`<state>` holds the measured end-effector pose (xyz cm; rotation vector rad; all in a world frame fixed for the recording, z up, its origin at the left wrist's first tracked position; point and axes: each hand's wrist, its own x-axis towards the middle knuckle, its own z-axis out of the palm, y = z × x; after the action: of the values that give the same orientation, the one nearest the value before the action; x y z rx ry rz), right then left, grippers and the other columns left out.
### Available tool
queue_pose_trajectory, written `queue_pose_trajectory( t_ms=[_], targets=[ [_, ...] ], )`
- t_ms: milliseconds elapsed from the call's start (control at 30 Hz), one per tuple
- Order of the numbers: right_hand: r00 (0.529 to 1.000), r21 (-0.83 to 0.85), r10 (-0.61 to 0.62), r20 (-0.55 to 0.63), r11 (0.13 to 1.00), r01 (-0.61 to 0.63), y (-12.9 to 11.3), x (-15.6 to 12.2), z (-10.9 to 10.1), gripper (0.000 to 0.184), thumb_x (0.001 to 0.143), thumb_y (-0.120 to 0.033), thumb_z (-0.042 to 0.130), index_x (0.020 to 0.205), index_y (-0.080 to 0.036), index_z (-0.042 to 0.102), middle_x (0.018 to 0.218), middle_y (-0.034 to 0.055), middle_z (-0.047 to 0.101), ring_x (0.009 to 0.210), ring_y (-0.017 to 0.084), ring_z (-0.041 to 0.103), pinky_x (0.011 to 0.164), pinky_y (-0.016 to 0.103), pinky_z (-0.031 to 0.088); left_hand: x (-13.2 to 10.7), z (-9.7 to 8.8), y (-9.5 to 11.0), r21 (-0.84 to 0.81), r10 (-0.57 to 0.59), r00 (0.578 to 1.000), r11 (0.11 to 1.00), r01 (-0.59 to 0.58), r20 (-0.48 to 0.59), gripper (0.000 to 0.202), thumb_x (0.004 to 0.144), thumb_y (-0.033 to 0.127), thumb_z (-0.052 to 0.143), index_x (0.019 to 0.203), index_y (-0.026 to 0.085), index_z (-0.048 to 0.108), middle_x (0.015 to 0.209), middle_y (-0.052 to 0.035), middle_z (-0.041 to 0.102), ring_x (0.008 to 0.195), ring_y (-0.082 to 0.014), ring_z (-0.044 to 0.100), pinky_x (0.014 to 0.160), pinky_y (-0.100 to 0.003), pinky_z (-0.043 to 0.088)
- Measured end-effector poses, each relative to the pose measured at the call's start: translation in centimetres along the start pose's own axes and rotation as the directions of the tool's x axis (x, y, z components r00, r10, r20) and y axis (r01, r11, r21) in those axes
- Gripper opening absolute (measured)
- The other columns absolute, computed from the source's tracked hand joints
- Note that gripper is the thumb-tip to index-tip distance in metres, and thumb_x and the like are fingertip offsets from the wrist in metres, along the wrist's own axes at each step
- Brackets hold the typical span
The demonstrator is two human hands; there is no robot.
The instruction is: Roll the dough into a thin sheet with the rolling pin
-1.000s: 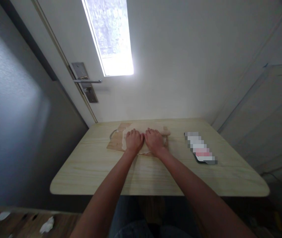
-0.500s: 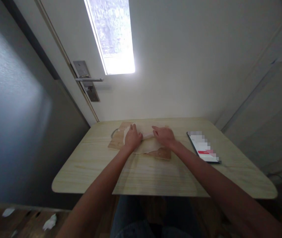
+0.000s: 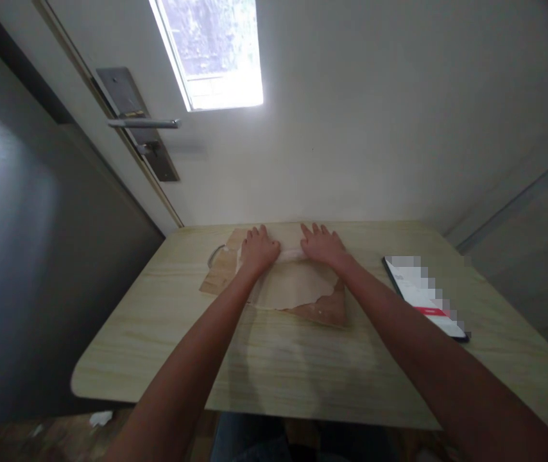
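Observation:
A thin pale sheet that looks like rolled-out dough [image 3: 298,285] covers most of a wooden board [image 3: 325,312], its edge ragged at the lower right. Across the sheet lies a pale rod-shaped roll [image 3: 291,255]; whether it is a rolling pin or rolled-up dough I cannot tell. My left hand [image 3: 258,249] rests palm down over the roll's left end, fingers stretched forward and apart. Over its right end lies my right hand [image 3: 323,244], also palm down with fingers spread. Both palms hide the ends of the roll.
The board, with a curved metal handle [image 3: 214,255] at its left, lies on a light wooden table [image 3: 153,340]. A phone or tablet [image 3: 423,298] with a lit screen is on the right. Behind the table stands a white door with a lever handle [image 3: 144,123].
Both hands have opened out, fingers now stretched forward over the roll instead of curled or pointing. The head view has shifted closer to the table.

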<state>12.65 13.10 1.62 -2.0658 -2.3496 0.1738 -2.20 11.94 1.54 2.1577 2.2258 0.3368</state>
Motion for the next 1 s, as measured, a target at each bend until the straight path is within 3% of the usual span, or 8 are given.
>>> queue_pose_trajectory(
  t_ms=[267,533,800,1000],
  targets=[
    [0.999,0.018,-0.040,0.037,0.999,0.039,0.1,3.2,0.2,0.057,0.084,-0.042,0.023,0.136,-0.018,0.021,0.140,0.0148,0.025,0.125,0.032,0.025,0.095,0.053,0.022,2.9,0.3,-0.4,-0.041,-0.051,0.999,0.998,0.052,0.017,0.038,0.080,0.029,0.030,0.104,0.009,0.050,0.107,-0.0172,0.057,0.101,-0.0258,0.052,0.081,-0.034,0.041],
    [0.997,0.071,-0.034,0.063,0.997,0.029,0.1,4.8,0.1,0.052,0.082,-0.041,0.027,0.126,-0.016,0.039,0.126,0.0152,0.045,0.113,0.029,0.041,0.090,0.048,0.031,4.7,1.0,-0.7,-0.026,-0.005,0.998,1.000,0.006,0.055,0.039,0.082,0.028,0.027,0.097,0.009,0.058,0.099,-0.0173,0.061,0.092,-0.0243,0.057,0.075,-0.033,0.042],
    [0.998,0.049,-0.028,0.049,0.998,0.026,-0.2,3.7,-0.1,0.049,0.084,-0.038,0.024,0.125,-0.017,0.040,0.129,0.0148,0.041,0.117,0.028,0.036,0.091,0.052,0.027,3.7,0.6,-0.4,-0.018,-0.031,1.000,0.999,0.031,-0.003,0.038,0.079,0.027,0.030,0.094,0.009,0.060,0.096,-0.0170,0.062,0.088,-0.0245,0.058,0.072,-0.033,0.044],
    [0.998,0.038,-0.029,0.054,0.999,0.027,-0.3,2.1,-0.2,0.049,0.085,-0.038,0.023,0.126,-0.018,0.039,0.132,0.0158,0.037,0.121,0.028,0.031,0.091,0.051,0.027,2.1,0.3,-0.2,0.014,-0.026,0.999,1.000,0.027,-0.043,0.036,0.079,0.026,0.031,0.096,0.010,0.059,0.100,-0.0160,0.060,0.095,-0.0255,0.054,0.077,-0.034,0.043]
  ],
)
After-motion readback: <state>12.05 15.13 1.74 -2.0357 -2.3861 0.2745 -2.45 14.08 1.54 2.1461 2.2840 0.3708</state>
